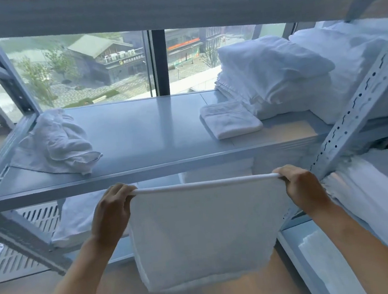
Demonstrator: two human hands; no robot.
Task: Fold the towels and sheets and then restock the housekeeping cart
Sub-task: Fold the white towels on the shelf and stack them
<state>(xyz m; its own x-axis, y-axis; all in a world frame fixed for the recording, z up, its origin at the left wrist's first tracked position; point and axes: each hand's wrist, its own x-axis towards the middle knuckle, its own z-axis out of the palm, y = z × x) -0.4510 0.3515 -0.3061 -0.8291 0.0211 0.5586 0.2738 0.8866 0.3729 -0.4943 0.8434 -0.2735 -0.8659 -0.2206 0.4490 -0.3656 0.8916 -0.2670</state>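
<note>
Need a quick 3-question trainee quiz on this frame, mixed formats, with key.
1. True or false: the left hand and right hand each pinch a top corner of the hanging towel.
2. Multiple choice: the folded towel on the middle shelf lies A) at its left end, B) right of centre beside the stacked linen, C) on the floor.
3. Fill in: the crumpled cloth sits at the shelf's ____ end.

Key: 1 true; 2 B; 3 left.

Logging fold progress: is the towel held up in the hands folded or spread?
Folded, likely once: the towel hangs doubled over a rounded top edge pinched by left hand and right hand, two layered hems showing below.
</note>
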